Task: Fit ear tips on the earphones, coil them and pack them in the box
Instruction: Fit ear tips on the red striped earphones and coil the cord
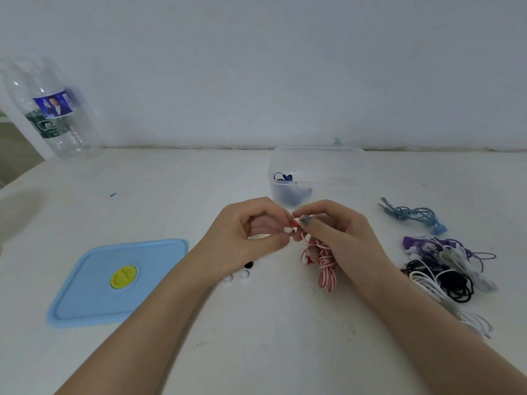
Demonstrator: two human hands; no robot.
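Both hands meet over the middle of the white table. My left hand pinches a small white ear tip against a red earbud. My right hand pinches that earbud and holds the red-and-white striped earphone cable, whose coiled length hangs down from under the palm. The second red earbud dangles beside the cable. Loose ear tips, two white and one black, lie just under my left wrist. The clear plastic box stands behind the hands with a blue earphone inside.
The box's light blue lid with a yellow valve lies at front left. A blue coiled earphone and a heap of purple, black and white earphones lie at the right. A clear plastic bottle stands at back left by the wall.
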